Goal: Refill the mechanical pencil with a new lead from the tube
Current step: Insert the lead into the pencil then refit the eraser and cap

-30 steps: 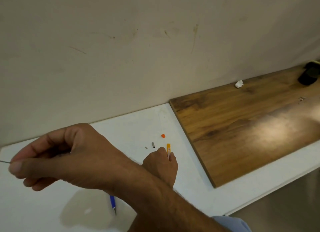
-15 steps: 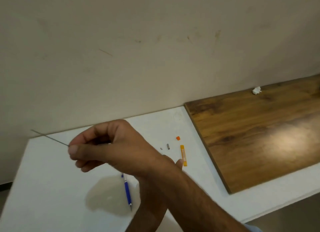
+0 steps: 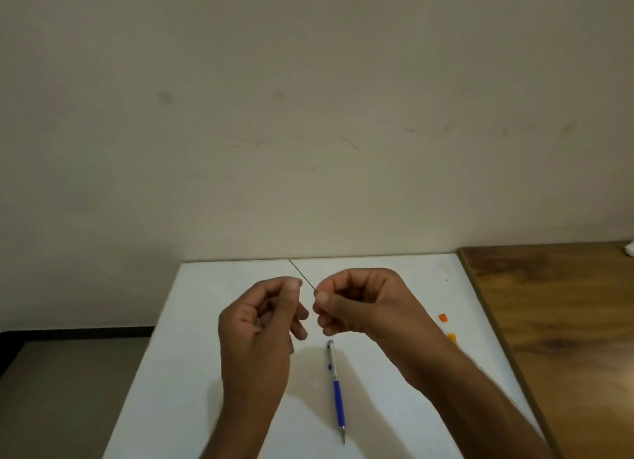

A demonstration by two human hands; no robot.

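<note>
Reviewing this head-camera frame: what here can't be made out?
- Lead tube: mostly hidden behind the right forearm; only an orange-yellow end shows.
- Lead: its lower end disappears inside the right hand pinch.
- Left hand: fingers curled, whether it holds anything can't be told.
- Pencil: top opening too small to judge.
- White object: cut off by the right edge.
</note>
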